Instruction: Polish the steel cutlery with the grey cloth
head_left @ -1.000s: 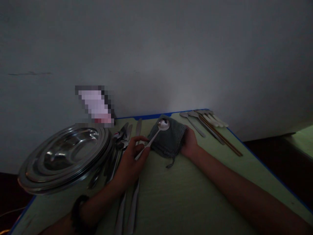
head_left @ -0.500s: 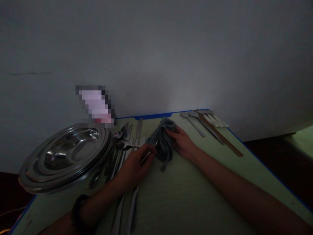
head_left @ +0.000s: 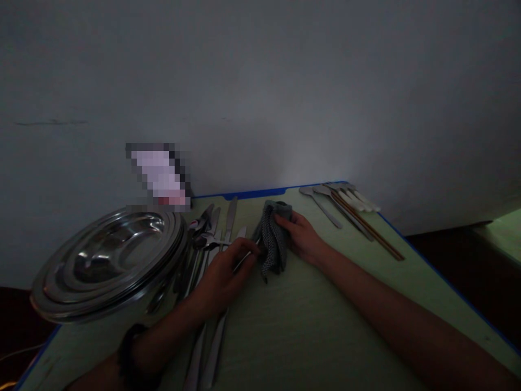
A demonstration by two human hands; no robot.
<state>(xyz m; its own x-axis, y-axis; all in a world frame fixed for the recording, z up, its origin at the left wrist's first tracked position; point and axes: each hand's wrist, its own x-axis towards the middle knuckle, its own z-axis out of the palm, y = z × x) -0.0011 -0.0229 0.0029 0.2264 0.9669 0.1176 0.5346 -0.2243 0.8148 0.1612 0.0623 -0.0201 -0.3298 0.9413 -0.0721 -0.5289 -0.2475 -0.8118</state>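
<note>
The left hand point(head_left: 228, 270) grips a metal utensil point(head_left: 242, 263), which slants forward and rightward to the grey cloth point(head_left: 273, 239); the right hand point(head_left: 304, 237), nearer its hidden far end, pinches this cloth.

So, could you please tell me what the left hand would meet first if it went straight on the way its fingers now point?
The left hand would most likely meet the grey cloth first; its fingertips may already touch it, though depth is unclear.
</note>
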